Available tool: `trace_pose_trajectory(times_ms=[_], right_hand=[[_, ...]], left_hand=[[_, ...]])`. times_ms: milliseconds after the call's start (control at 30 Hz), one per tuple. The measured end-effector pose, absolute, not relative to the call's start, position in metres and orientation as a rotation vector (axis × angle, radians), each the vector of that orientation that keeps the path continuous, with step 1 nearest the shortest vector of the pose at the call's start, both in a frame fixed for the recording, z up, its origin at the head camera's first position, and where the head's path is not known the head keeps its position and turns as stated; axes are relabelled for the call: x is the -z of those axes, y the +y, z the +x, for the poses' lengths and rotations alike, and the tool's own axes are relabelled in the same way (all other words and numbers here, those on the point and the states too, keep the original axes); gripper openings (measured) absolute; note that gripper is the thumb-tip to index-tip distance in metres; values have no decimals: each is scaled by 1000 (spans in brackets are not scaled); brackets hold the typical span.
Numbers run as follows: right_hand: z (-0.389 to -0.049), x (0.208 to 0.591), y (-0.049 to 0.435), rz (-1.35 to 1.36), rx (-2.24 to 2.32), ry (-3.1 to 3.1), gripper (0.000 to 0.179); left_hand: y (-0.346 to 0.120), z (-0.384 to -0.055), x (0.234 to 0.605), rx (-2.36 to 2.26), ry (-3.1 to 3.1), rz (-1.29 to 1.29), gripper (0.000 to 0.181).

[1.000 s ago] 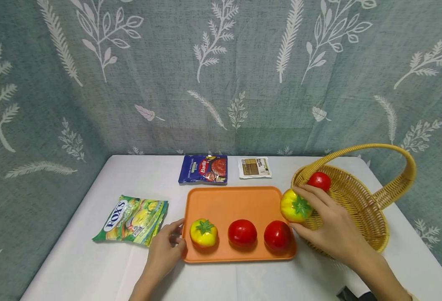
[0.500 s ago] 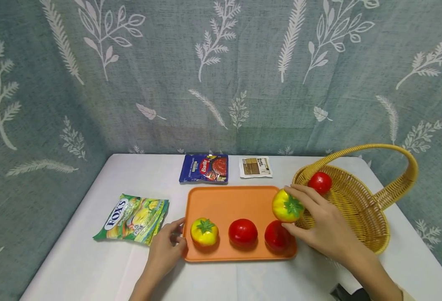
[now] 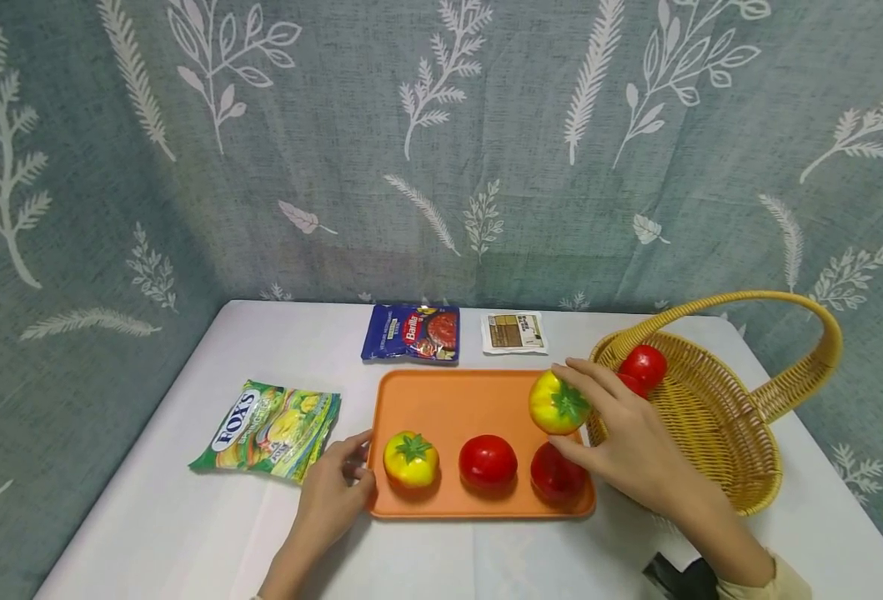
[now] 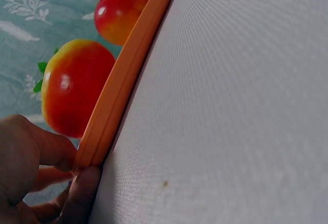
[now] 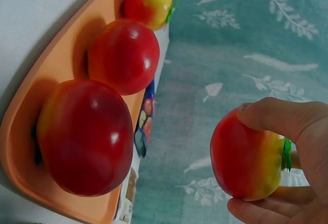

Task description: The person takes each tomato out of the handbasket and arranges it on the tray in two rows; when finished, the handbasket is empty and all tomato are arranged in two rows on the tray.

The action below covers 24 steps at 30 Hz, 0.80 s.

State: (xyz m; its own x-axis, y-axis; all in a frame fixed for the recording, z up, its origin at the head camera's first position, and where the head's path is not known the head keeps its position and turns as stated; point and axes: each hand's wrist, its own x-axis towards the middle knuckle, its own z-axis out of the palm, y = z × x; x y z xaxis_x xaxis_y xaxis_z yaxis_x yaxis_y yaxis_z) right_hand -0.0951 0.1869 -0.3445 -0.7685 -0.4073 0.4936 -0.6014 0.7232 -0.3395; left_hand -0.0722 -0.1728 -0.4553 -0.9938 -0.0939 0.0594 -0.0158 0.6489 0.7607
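Observation:
My right hand grips a red-and-yellow tomato-like fruit by its green leafy top, fingers on one side and thumb on the other. It hangs over the right end of an orange tray; in the right wrist view its red underside shows. Along the tray's near side sit a fruit with its leafy top up and two showing red sides, one in the middle, one at the right. My left hand pinches the tray's left rim, also seen in the left wrist view.
A wicker basket with a tall arched handle stands at the right, holding red fruits partly hidden by my hand. Behind the tray lie a blue Barilla pouch and a small white packet. A green Fox's bag lies left.
My right hand has carried the fruit leftward from the basket's edge to over the tray's right end. My left hand stays at the tray rim. The head view has shifted slightly.

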Motion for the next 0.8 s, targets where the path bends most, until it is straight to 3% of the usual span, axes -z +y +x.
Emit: trace_pose_trajectory(times_ms=[800], right_hand=[[-116, 336, 153, 882, -767, -2555, 77]], left_hand=[[-173, -73, 457, 1270, -2754, 95, 56]])
